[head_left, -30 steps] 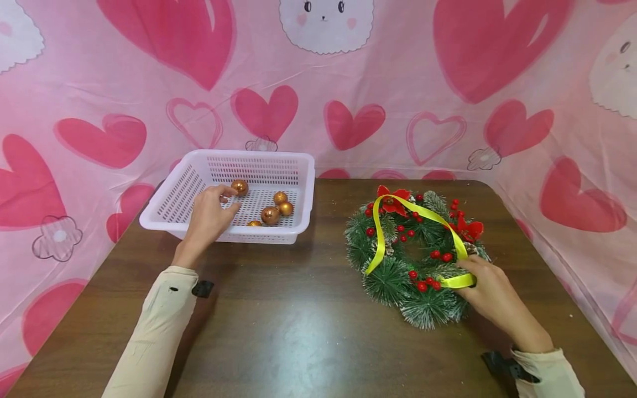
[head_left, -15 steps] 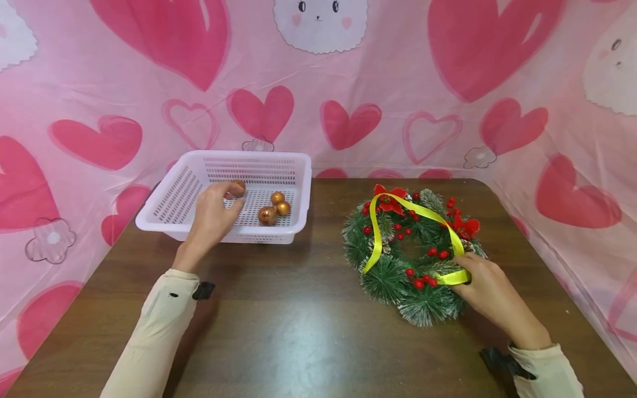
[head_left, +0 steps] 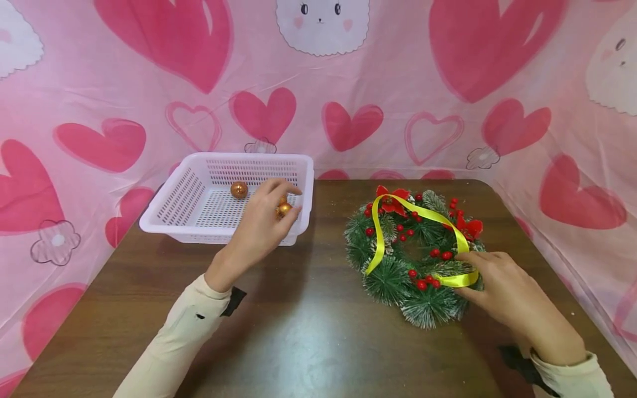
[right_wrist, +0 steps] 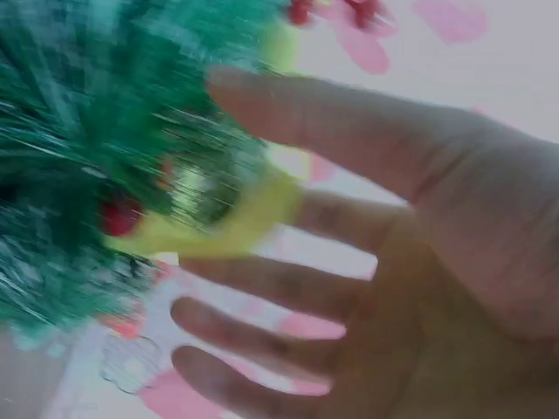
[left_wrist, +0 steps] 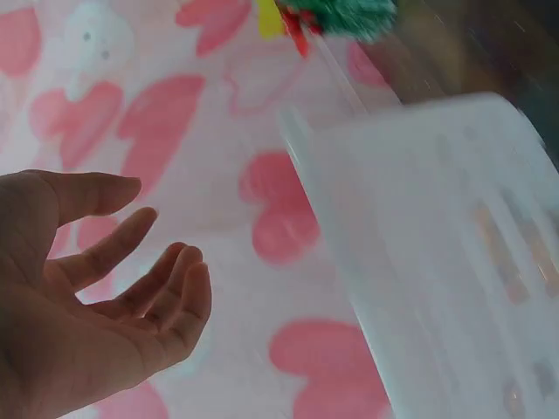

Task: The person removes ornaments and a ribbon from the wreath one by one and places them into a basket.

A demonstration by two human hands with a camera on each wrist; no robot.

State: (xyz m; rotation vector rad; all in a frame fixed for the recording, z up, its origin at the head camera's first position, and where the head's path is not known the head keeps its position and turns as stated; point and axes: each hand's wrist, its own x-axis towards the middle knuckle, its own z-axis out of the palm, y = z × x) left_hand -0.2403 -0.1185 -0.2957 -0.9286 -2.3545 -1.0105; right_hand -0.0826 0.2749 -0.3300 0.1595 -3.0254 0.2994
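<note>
My left hand (head_left: 259,226) hovers over the right part of the white plastic basket (head_left: 171,225), fingers loosely bent with nothing between them. Left of it, a larger copper bauble (head_left: 239,190) lies in the basket. Small gold baubles (head_left: 285,209) show just past my thumb; the hand hides others. At the right, my right hand (head_left: 512,293) is spread beside the green Christmas wreath (head_left: 385,283), with its yellow ribbon (head_left: 379,243), red berries and red flowers. The right wrist view, blurred, shows the fingers straight around the wreath's edge, near the ribbon; whether they touch cannot be told.
Both the basket and the wreath rest on a brown wooden table (head_left: 318,309). A pink cloth (head_left: 318,127) printed with hearts hangs behind and along the sides. The basket stands near the table's back left edge.
My left hand has moved right, from beside the larger copper bauble to over the small gold ones. My right hand has loosened from the wreath's edge and its fingers have straightened.
</note>
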